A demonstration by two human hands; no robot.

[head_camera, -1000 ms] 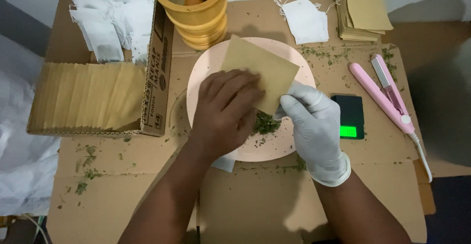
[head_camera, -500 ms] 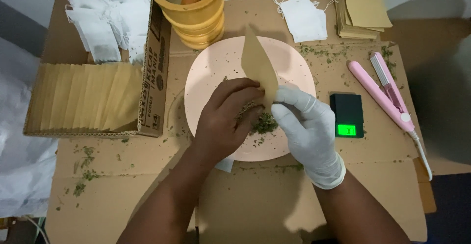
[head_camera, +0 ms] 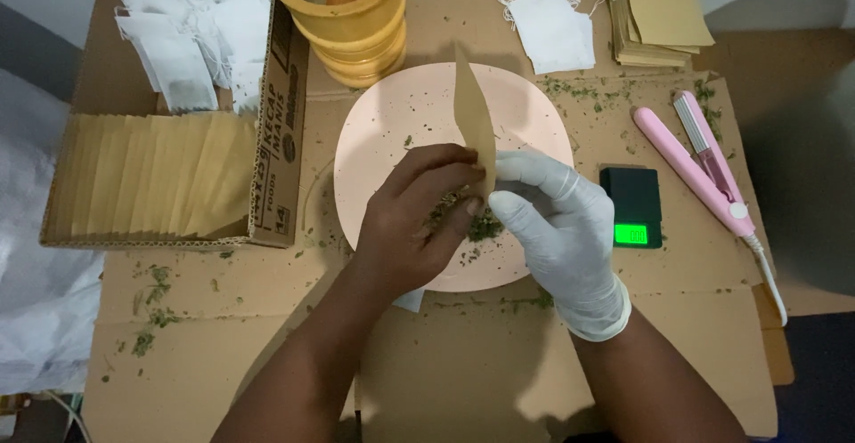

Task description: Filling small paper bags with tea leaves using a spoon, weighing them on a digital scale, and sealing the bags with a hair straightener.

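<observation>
A tan paper pouch [head_camera: 472, 118] stands nearly edge-on above a pale pink plate [head_camera: 396, 122]. My bare left hand [head_camera: 419, 220] pinches its lower edge from the left. My right hand [head_camera: 557, 225], in a white glove, grips the same edge from the right. A small heap of dried green herb [head_camera: 481, 227] lies on the plate just under the fingers, partly hidden by both hands.
A yellow mortar with a pestle [head_camera: 347, 16] stands behind the plate. A cardboard box [head_camera: 276, 131] at left holds tan pouches [head_camera: 151, 185] and white filter bags [head_camera: 187, 33]. More white bags [head_camera: 557, 33], tan pouches [head_camera: 659, 11], a pink sealer [head_camera: 699, 167] and a black scale [head_camera: 634, 207] lie right.
The pouch lay flat-faced over the plate a second ago; it is now turned edge-on and upright. My left hand slid down from covering it to pinching its lower edge.
</observation>
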